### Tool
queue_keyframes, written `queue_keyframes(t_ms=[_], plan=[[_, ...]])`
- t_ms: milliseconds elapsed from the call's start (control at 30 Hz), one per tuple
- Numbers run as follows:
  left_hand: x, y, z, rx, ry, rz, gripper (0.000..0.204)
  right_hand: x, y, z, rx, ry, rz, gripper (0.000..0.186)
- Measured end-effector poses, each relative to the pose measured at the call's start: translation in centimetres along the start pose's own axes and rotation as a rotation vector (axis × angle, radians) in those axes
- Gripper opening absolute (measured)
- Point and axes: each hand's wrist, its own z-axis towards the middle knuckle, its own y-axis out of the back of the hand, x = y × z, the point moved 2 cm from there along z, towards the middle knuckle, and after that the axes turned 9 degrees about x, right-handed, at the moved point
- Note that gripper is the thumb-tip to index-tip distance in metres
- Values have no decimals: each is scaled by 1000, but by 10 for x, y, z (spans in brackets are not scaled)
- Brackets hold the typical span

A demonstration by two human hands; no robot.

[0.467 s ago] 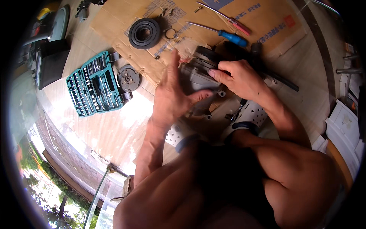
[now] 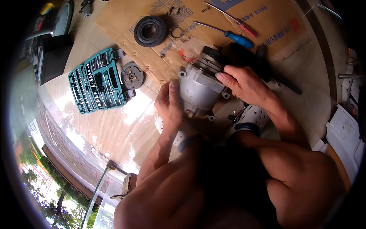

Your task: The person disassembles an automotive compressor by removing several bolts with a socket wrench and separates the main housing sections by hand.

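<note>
Metal machine part (image 2: 200,91), grey, one: between both hands, near the cardboard (image 2: 118,23). Right hand (image 2: 243,83): thumb and fingers holding its upper right edge. Left hand (image 2: 169,105): fingers curled at its left side; cannot tell whether gripping. Tool case (image 2: 117,84), teal: opened.

White shoes (image 2: 257,115), pierced with small round holes, each have a dark bluish band (image 2: 248,127) near the ankle. Black-looking clothing (image 2: 230,177) is worn, its cut lost in shadow, and both forearms (image 2: 154,152) are bare.
</note>
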Motion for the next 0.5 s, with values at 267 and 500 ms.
queue_keyframes(t_ms=[267,500], plan=[[-35,-13,32,146,-126,-7,29,-18,-29,-41,-39,-168,367,36],[-29,0,63,175,-116,49,25,1,-37,-37,-84,-167,533,36]])
